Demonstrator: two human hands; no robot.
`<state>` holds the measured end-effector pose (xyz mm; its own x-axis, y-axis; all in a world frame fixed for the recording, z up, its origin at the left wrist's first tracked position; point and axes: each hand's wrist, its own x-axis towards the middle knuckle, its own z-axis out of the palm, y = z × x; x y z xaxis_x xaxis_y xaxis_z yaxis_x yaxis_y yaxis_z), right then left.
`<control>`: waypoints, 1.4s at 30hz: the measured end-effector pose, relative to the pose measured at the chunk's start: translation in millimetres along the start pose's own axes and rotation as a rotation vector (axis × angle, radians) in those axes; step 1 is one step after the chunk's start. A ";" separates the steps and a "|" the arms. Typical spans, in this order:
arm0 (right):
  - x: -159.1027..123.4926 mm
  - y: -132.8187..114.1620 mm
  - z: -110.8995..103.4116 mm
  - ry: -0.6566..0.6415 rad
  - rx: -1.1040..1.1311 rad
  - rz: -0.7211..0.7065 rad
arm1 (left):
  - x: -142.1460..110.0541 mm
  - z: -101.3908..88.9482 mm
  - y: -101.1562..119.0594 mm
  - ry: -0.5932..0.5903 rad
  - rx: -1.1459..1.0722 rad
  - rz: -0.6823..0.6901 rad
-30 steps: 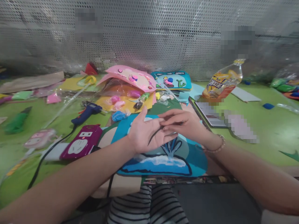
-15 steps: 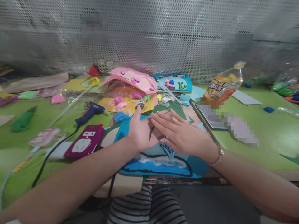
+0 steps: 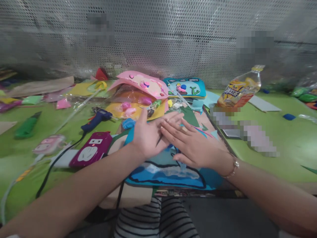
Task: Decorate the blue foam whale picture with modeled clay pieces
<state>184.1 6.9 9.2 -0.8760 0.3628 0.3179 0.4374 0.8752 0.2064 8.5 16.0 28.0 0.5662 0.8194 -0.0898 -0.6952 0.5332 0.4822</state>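
Observation:
My left hand [image 3: 148, 135] lies palm up with its fingers stretched out and its thumb raised. Flat across its palm and fingers rests my right hand [image 3: 195, 140], palm down, fingers extended. From between the two palms sticks out a thin black strand [image 3: 159, 140], which looks like modelling clay; the rest of it is covered. Both hands are above a blue sheet [image 3: 168, 181] with black outlines and a white, cloud-like patch. A blue clay lump [image 3: 128, 123] sits just beyond my left thumb.
Left are a blue glue gun [image 3: 97, 119], a purple case [image 3: 91, 150] with a cord nearby, and a green cutter [image 3: 27, 126]. Behind lie a pink decorated piece [image 3: 142, 82], a teal one [image 3: 185, 87] and bagged clay lumps. A bottle [image 3: 240, 87] leans at the right.
My right hand has slid slightly over my left palm, and my left hand has shifted a little to the left. The black strand still pokes out between them.

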 end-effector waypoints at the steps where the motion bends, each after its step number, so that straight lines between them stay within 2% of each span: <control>1: 0.0 -0.5 0.1 0.004 0.003 -0.005 | 0.2 0.1 0.5 0.000 0.000 -0.044; 3: -0.3 -1.3 0.4 0.006 -0.001 -0.009 | 0.7 0.1 1.2 -0.012 0.009 -0.075; 6: -0.6 -2.3 0.7 0.005 -0.033 -0.008 | 0.8 0.8 0.8 -0.014 0.011 0.009; 9: -0.5 -3.3 0.4 0.016 -0.046 -0.019 | 0.3 2.2 0.2 0.008 0.025 -0.121; 13: -0.4 -3.9 -0.5 0.004 -0.057 -0.008 | -0.5 3.7 1.3 -0.005 0.019 0.015; 17: -0.2 -4.6 -1.1 0.007 -0.056 -0.016 | -1.1 4.0 0.7 0.051 0.014 -0.107; 20: 0.1 -5.5 -1.4 0.002 -0.067 -0.011 | -0.5 2.6 -0.5 0.000 0.000 -0.004; 24: 0.5 -6.2 -1.6 0.011 -0.074 -0.022 | -0.3 0.0 -1.6 0.040 0.003 -0.134; 27: 0.7 -6.6 -2.2 0.009 -0.082 -0.023 | -1.9 -0.4 -1.6 -0.062 0.024 -0.031; 31: 0.7 -7.5 -3.2 0.005 -0.074 -0.026 | -2.3 0.1 -1.6 -0.021 0.039 -0.102; 34: 0.6 -8.4 -2.9 -0.001 -0.079 -0.018 | -0.4 -0.9 -1.3 -0.046 0.013 0.008; 38: 0.8 -9.4 -1.1 0.009 -0.073 -0.034 | 0.8 -2.5 -2.0 -0.015 0.007 -0.098; 42: 1.2 -9.9 0.6 -0.004 -0.063 -0.028 | -1.3 0.2 -2.4 -0.042 0.029 0.022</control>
<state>178.7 -1.1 6.9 -0.8886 0.3399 0.3079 0.4247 0.8631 0.2731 9.5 13.6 27.1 0.5692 0.8211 -0.0423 -0.6952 0.5082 0.5084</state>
